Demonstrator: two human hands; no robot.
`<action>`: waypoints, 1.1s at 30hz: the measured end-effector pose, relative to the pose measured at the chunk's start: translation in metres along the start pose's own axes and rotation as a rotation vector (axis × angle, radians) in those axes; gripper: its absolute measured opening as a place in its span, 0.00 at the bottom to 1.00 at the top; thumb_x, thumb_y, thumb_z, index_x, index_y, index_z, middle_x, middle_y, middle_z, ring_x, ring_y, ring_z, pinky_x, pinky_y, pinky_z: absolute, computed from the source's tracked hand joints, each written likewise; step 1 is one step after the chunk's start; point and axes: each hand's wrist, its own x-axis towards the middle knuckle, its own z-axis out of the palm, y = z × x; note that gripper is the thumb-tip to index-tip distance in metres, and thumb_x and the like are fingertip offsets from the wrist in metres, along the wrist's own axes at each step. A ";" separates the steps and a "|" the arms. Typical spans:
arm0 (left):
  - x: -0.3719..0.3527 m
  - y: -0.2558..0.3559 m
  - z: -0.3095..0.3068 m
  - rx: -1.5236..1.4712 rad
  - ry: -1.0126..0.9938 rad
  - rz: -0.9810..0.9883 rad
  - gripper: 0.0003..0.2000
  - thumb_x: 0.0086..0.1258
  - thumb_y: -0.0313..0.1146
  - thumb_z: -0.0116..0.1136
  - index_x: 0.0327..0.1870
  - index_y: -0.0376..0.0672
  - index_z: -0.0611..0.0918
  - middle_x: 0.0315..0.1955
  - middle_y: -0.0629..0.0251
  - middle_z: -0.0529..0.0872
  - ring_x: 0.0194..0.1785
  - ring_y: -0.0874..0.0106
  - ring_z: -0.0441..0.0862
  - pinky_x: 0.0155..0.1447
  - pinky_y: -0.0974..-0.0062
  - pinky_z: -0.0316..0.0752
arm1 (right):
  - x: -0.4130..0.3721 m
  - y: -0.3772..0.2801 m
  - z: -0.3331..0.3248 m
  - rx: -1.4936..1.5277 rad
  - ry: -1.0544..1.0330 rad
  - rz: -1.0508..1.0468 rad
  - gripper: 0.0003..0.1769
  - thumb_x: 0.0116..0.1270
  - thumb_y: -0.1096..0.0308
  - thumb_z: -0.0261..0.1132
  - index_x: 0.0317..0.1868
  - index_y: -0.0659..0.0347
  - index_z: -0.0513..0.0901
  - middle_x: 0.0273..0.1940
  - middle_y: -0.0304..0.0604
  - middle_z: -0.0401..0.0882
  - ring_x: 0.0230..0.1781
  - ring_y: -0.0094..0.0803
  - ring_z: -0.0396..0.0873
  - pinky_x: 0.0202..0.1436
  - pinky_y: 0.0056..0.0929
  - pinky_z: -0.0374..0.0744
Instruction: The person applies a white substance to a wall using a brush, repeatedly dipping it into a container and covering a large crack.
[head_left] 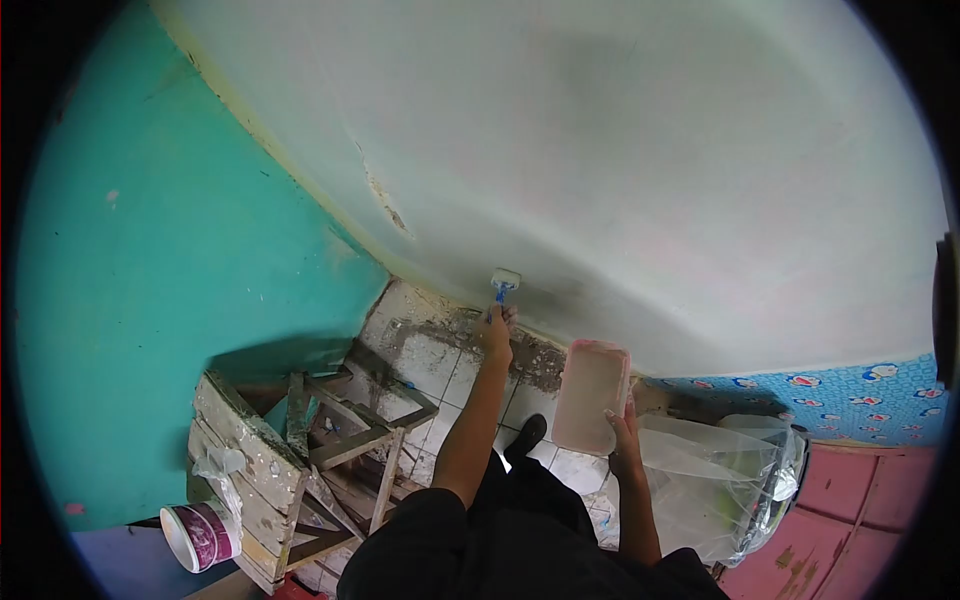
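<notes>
My left hand (497,328) is closed around the blue handle of a small paint roller (506,279). The roller's pale head lies against the lower part of the white wall (620,180), near the floor. In my right hand (625,440) is a pink-rimmed paint tray (590,397), gripped at its near right edge. Greyish-white paint shows across the inside of the tray, which sits in front of my legs, to the right of the roller.
A paint-stained wooden step stand (250,450) stands at left by the green wall (170,250), with a paint bucket (203,537) beside it. Clear plastic sheeting (700,480) covers things at right. Dirty white tiles (430,362) lie below, and a crack (385,205) marks the white wall.
</notes>
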 end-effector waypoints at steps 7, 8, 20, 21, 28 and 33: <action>-0.087 0.119 0.046 -0.039 -0.149 0.277 0.13 0.79 0.33 0.50 0.42 0.29 0.80 0.32 0.58 0.85 0.31 0.74 0.83 0.36 0.77 0.79 | 0.000 0.006 -0.004 -0.008 -0.020 0.033 0.43 0.67 0.68 0.59 0.79 0.62 0.51 0.75 0.49 0.57 0.74 0.38 0.58 0.75 0.37 0.59; -0.103 0.136 0.046 -0.050 -0.163 0.314 0.13 0.79 0.33 0.50 0.43 0.30 0.80 0.32 0.59 0.85 0.30 0.74 0.82 0.35 0.78 0.79 | 0.000 0.004 -0.003 0.000 -0.027 0.038 0.42 0.67 0.68 0.59 0.79 0.62 0.51 0.75 0.49 0.57 0.74 0.38 0.58 0.75 0.38 0.59; 0.001 0.051 -0.022 0.389 -0.316 0.380 0.13 0.78 0.42 0.54 0.37 0.42 0.81 0.20 0.76 0.72 0.24 0.86 0.67 0.26 0.82 0.61 | 0.005 0.019 -0.006 0.041 -0.038 0.060 0.42 0.67 0.69 0.58 0.78 0.63 0.51 0.73 0.49 0.59 0.73 0.37 0.59 0.75 0.36 0.58; 0.022 0.023 -0.037 0.448 -0.296 0.401 0.13 0.78 0.42 0.54 0.36 0.43 0.81 0.19 0.77 0.71 0.23 0.85 0.67 0.26 0.82 0.60 | 0.006 0.020 -0.005 0.028 -0.037 0.045 0.42 0.67 0.69 0.58 0.79 0.63 0.51 0.73 0.49 0.59 0.74 0.37 0.59 0.75 0.36 0.58; 0.111 -0.116 -0.116 0.563 -0.095 0.245 0.15 0.75 0.40 0.58 0.33 0.37 0.82 0.21 0.73 0.74 0.25 0.80 0.68 0.29 0.74 0.63 | 0.010 0.032 -0.003 0.022 -0.016 0.028 0.43 0.66 0.70 0.58 0.79 0.63 0.50 0.74 0.49 0.58 0.74 0.37 0.58 0.76 0.36 0.58; 0.137 -0.141 -0.136 0.550 0.029 0.067 0.14 0.74 0.38 0.57 0.33 0.34 0.82 0.21 0.68 0.78 0.24 0.74 0.71 0.29 0.67 0.64 | 0.009 0.045 -0.007 -0.026 -0.003 -0.009 0.40 0.67 0.71 0.56 0.78 0.58 0.52 0.71 0.49 0.61 0.70 0.38 0.63 0.73 0.37 0.63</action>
